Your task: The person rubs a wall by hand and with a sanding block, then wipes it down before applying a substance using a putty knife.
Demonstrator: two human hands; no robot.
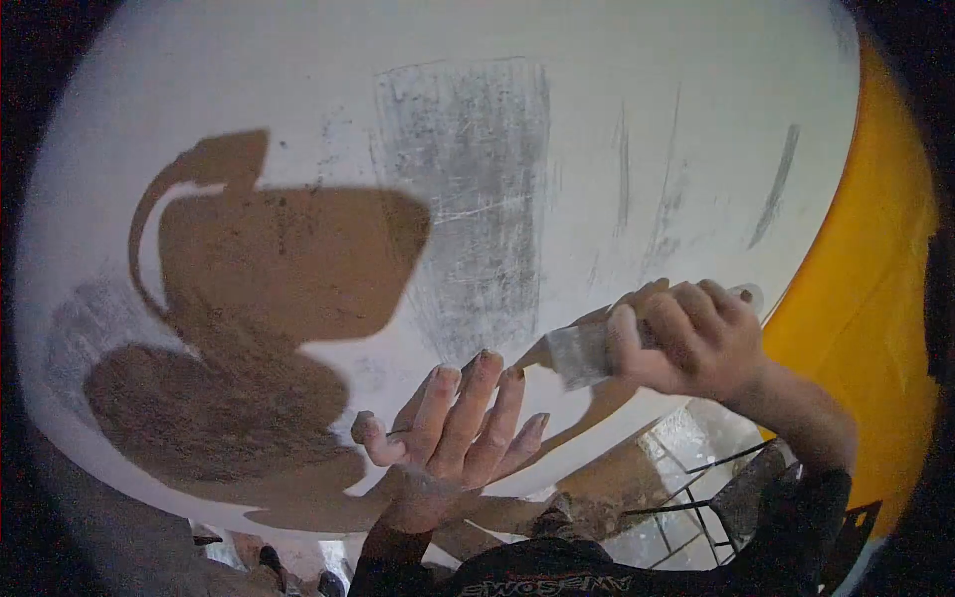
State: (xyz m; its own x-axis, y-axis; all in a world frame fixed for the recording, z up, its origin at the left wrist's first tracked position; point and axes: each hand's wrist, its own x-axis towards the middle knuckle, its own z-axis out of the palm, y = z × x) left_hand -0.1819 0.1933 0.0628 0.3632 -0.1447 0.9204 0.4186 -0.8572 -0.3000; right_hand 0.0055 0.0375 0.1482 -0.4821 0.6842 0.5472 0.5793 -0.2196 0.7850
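My right hand is wrapped around a putty knife. Its flat grey blade points left toward the white surface, and a pale handle end shows past my knuckles. Lower and to the left, my left hand holds nothing; its fingers are spread, with dark smudges at the tips. Both hands are in front of a broad white panel. Above my left hand, a wide grey smeared patch runs down the panel, with thinner grey streaks to its right.
A yellow panel borders the white one on the right. My brown shadow covers much of the left side. Below are a dark metal frame, a light floor and dark footwear at the lower left.
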